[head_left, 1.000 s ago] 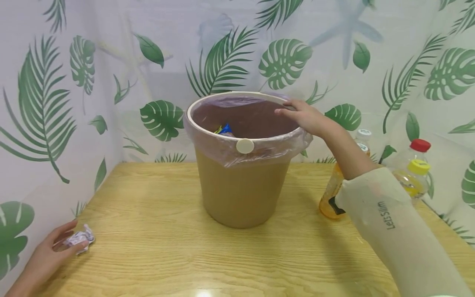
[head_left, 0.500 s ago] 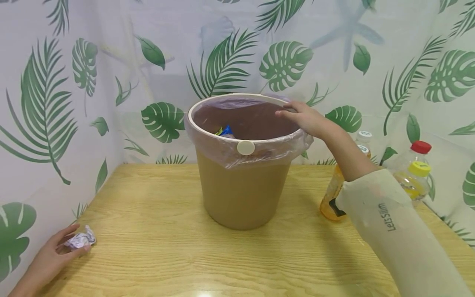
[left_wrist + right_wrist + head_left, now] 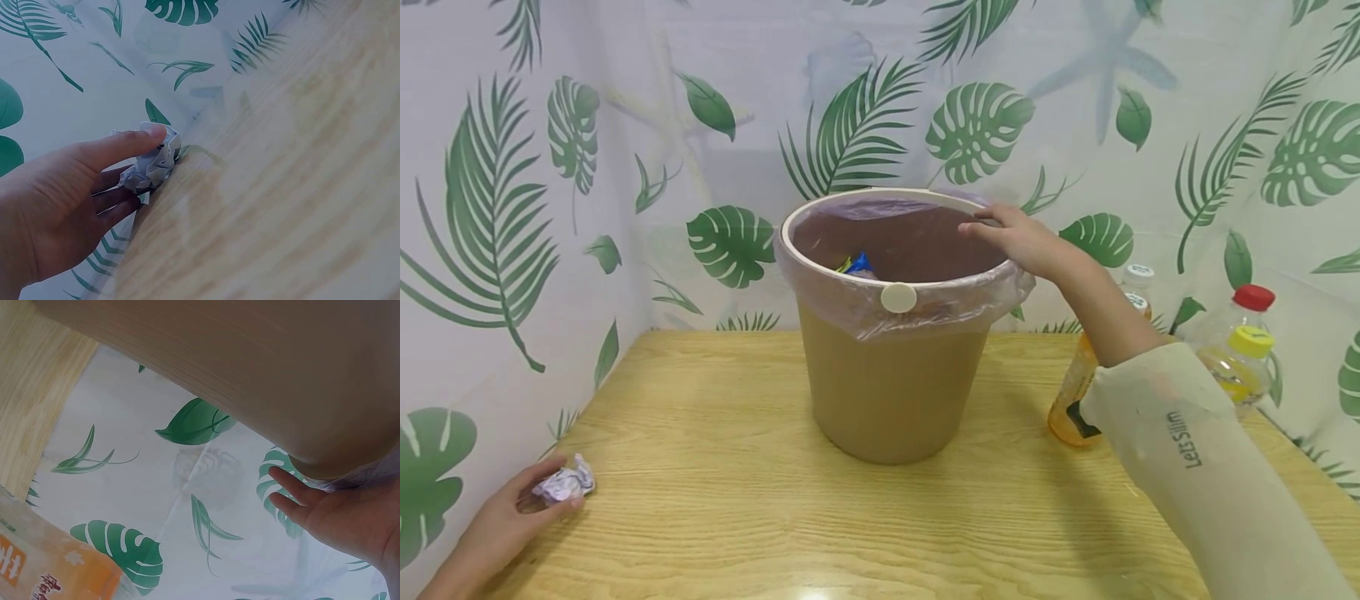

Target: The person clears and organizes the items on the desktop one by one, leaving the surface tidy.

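Against one second ago, little is different: the left hand (image 3: 507,518) stays at the lower left of the head view, and its thumb and fingers are clamped on the crumpled paper (image 3: 563,485), whose resting on the table (image 3: 700,417) I cannot tell. The right hand (image 3: 1026,242) also stays on the right side of the bin (image 3: 891,392), with visible fingers loose and nearly straight at the rim. On the sleeve (image 3: 1210,475), at the lower right, "LetsSlim" can be read; the Chinese letters on the orange bottle (image 3: 69,562) are partly cut. The bin is tan and round, its thin purplish bag (image 3: 857,312) folded over the cream rim; the table has wood grain
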### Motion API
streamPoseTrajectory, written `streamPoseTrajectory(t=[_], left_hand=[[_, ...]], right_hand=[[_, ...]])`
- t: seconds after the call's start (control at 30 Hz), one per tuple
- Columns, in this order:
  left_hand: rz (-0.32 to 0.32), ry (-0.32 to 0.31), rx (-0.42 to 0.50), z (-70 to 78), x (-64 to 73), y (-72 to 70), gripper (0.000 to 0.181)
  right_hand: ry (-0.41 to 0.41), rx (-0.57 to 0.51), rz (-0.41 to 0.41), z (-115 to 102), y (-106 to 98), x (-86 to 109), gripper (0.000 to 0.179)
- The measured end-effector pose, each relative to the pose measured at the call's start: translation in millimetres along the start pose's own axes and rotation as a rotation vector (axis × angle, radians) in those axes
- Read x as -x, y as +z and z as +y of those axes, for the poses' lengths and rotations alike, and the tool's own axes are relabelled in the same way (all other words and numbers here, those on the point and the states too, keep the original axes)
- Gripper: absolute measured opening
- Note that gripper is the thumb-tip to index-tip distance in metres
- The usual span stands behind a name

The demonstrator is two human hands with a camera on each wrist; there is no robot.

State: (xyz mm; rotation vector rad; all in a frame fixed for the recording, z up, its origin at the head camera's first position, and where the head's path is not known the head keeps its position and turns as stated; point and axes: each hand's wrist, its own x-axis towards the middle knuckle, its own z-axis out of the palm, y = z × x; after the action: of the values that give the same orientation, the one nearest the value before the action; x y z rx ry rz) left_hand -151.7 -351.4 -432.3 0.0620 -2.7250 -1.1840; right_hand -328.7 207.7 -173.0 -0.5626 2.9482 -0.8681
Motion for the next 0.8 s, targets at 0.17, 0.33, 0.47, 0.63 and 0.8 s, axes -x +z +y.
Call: streamPoseTrajectory(t=[0.17,0.33,0.47,0.63,0.8], left_hand=[[-0.018,-0.028,-0.013,4.0,1.2,-1.9,0.066],[-0.033,-0.047,-0.018,6.4,1.7,-3.4,0.066],[-0.042,-0.055,-0.021,6.7,1.0,-4.0,0.066],[-0.034,-0.041,-0.005,5.8,1.6,-3.3,0.065],[-0.036,-0.043,0.009,5.3,2.0,-3.2,0.065]], right_hand=[[0.005,-0.006,-0.005,-1.0,-0.4,0.5,0.069],[0.009,-0.011,-0.008,-1.2,-0.2,0.2,0.069],[0.006,-0.013,-0.010,-0.6,-0.4,-0.4,0.069],[0.001,-0.010,-0.006,0.4,-0.4,-0.9,0.067],[0.002,-0.012,-0.007,0.8,-0.1,-1.0,0.067]])
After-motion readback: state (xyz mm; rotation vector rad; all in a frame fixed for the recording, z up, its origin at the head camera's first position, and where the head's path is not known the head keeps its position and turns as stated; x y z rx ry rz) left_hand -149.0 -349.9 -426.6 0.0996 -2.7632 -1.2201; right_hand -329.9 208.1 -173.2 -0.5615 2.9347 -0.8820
